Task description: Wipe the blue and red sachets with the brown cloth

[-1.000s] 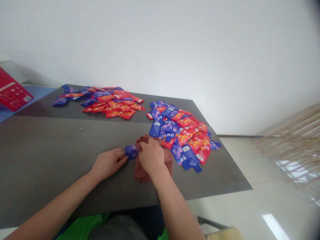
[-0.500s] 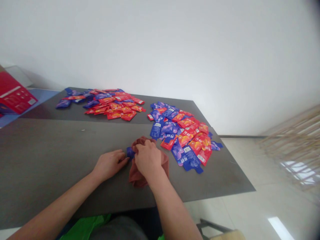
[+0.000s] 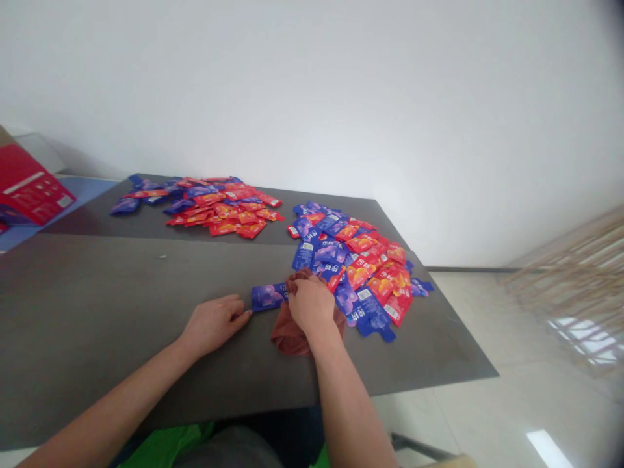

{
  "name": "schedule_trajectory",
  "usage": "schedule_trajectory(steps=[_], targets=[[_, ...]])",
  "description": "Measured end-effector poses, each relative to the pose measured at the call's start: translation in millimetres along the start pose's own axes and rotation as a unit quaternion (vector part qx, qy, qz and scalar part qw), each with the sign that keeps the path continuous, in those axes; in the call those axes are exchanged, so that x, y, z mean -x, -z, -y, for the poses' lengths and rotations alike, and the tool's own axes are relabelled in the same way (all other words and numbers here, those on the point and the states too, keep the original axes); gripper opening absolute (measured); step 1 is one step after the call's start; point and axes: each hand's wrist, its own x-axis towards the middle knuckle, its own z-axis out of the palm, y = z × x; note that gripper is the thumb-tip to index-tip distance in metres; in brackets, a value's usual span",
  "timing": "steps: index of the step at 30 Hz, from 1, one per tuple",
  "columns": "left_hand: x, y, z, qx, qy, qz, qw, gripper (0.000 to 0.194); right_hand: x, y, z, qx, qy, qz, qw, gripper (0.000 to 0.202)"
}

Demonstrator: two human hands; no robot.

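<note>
A blue-purple pouch [image 3: 267, 297] lies flat on the dark table, its right end covered by a bunched brown cloth [image 3: 292, 333]. My right hand [image 3: 312, 302] is closed on that cloth and presses it down over the pouch. At the pouch's left end is my left hand [image 3: 217, 323], fingers curled, thumb and fingertips pinched at its lower left corner. Just right of the cloth spreads a pile of red and blue pouches [image 3: 363, 270], touching the cloth's edge.
Farther back on the left sits a second heap of red and blue pouches [image 3: 224, 207]. A red box [image 3: 36, 188] stands on a blue surface at the far left. The table [image 3: 121, 292] ends at the right above a pale floor [image 3: 468, 312]. A white wall [image 3: 312, 97] rises behind.
My right hand and the cloth have slid right along the pouch, uncovering more of its purple printed face. My left hand has stayed at the pouch's left end.
</note>
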Motion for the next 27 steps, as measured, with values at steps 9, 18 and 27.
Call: schedule_trajectory(steps=[9, 18, 27], targets=[[0, -1.5, 3, 0.001, -0.009, 0.002, 1.000, 0.041, -6, -19, 8, -0.004, 0.005, 0.006, 1.000, 0.030], [1, -2.0, 3, -0.006, -0.007, 0.004, 1.000, 0.040, 5, -18, 25, -0.032, 0.105, -0.012, 0.994, 0.027], [1, -2.4, 2, 0.005, 0.003, 0.006, 1.000, 0.043, -7, -14, -5, -0.003, -0.047, -0.028, 0.998, 0.030]])
